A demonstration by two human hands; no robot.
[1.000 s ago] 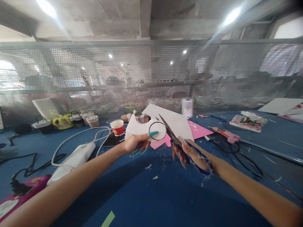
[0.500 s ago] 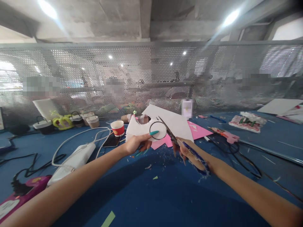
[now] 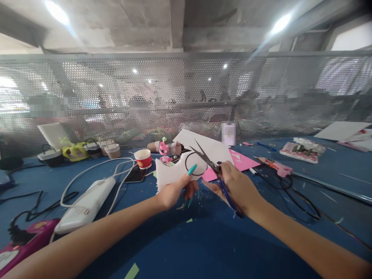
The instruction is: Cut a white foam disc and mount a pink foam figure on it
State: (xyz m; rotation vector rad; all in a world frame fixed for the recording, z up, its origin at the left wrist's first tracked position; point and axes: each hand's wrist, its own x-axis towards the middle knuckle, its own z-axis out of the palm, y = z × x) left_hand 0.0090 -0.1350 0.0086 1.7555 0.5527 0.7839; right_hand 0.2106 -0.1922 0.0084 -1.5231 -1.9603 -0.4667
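Note:
My left hand point(image 3: 178, 192) is closed on a piece of white foam sheet point(image 3: 170, 176), its thumb on top and the other fingers below. A black circle outline point(image 3: 186, 164) is drawn on the sheet, and the thumb's teal nail lies over its lower part. In my right hand point(image 3: 234, 188) are scissors point(image 3: 209, 162) with dark blue handles. Their blades stand apart, pointing up and left, beside and over the circle's right edge. Behind the held piece lies a larger white sheet point(image 3: 200, 141), with pink paper point(image 3: 242, 160) partly under it.
A red paper cup point(image 3: 143, 159) and a phone point(image 3: 136, 174) stand left of the hands. Farther left are a white power bank point(image 3: 88, 207) with a cable and a magenta socket box point(image 3: 35, 238). At right lies a pink glue gun point(image 3: 276, 166) with its cord.
The foam piece has come lower and nearer in my left hand. My right hand has turned, and the scissor blades have opened wider near the circle.

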